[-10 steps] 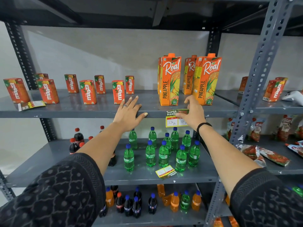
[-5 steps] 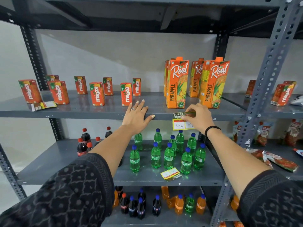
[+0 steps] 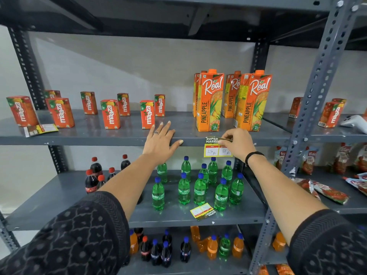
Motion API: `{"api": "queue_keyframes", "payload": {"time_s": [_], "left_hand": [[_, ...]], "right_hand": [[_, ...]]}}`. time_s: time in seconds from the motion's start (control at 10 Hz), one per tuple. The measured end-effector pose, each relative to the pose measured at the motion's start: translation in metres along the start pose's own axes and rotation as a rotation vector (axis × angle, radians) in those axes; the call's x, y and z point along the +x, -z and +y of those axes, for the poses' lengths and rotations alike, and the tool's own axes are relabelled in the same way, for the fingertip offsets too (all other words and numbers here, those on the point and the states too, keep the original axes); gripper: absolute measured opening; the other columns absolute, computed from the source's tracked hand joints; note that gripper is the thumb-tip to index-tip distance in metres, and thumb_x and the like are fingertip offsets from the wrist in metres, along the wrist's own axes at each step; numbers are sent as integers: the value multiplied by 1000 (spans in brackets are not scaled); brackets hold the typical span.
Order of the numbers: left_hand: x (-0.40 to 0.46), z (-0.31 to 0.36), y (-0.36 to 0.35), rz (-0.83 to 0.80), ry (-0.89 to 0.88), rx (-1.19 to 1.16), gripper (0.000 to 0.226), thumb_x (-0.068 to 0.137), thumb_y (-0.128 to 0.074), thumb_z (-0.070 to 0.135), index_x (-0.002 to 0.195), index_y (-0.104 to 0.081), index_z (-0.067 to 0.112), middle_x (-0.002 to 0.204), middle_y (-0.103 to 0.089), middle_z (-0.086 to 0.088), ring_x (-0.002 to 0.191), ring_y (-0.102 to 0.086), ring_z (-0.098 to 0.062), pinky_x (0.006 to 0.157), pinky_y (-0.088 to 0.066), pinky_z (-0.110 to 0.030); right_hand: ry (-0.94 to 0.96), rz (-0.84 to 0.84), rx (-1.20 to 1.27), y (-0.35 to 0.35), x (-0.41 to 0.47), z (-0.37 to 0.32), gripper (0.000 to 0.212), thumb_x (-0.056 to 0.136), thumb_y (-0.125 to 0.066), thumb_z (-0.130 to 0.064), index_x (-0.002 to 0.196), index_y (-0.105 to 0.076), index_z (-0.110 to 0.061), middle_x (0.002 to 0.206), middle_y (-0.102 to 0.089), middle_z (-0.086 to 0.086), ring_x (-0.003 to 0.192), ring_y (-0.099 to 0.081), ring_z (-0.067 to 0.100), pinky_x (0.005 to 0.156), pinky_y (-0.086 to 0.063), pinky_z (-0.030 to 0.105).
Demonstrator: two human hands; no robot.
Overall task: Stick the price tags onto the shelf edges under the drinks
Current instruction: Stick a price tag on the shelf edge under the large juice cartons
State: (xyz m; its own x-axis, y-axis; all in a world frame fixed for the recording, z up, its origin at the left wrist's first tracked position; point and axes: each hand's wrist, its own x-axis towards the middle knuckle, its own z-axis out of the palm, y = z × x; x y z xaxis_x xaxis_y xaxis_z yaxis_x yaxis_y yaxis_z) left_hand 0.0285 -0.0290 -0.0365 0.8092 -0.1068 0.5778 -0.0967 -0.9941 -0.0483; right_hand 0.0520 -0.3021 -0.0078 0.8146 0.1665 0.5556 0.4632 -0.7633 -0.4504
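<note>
A yellow and green price tag hangs on the front edge of the upper shelf, under the tall orange pineapple juice cartons. My right hand pinches the tag's top right part against that edge. My left hand lies flat with fingers spread on the shelf edge, left of the tag. A second tag lies on the upper shelf by the small mango drink boxes. A third tag lies on the middle shelf in front of the green soda bottles.
Cola bottles stand at the left of the middle shelf. Orange, green and dark bottles fill the bottom shelf. A grey perforated upright splits off the right bay, which holds snack packets and more mango boxes.
My right hand's fingers moved up from beside the tag onto its top right corner at the shelf edge. My left hand stayed flat on the shelf. The view shifted slightly.
</note>
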Motion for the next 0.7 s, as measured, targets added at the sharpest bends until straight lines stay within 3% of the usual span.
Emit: {"api": "queue_keyframes", "payload": {"time_s": [0.4, 0.5, 0.7], "left_hand": [[0, 2, 3, -33, 14, -1, 67, 94, -17, 62, 143, -37, 21, 159, -16, -4, 146, -10, -23, 118, -1, -44], [-1, 2, 3, -41, 15, -5, 68, 94, -17, 62, 143, -36, 20, 159, -16, -4, 146, -9, -24, 119, -1, -45], [0, 1, 3, -23, 10, -11, 67, 94, -18, 62, 143, -38, 20, 159, -17, -5, 146, -10, -24, 119, -2, -46]], "right_hand": [[-67, 29, -33, -4, -5, -6, 14, 79, -76, -30, 76, -74, -16, 79, -72, 3, 81, -62, 25, 86, -49, 48], [-51, -1, -88, 0, -4, -10, 15, 77, -77, -32, 74, -70, -19, 77, -70, 1, 81, -62, 25, 85, -49, 48], [-58, 95, -73, 1, -5, -9, 22, 68, -84, -33, 68, -66, -21, 61, -63, -5, 69, -63, 20, 73, -54, 42]]}}
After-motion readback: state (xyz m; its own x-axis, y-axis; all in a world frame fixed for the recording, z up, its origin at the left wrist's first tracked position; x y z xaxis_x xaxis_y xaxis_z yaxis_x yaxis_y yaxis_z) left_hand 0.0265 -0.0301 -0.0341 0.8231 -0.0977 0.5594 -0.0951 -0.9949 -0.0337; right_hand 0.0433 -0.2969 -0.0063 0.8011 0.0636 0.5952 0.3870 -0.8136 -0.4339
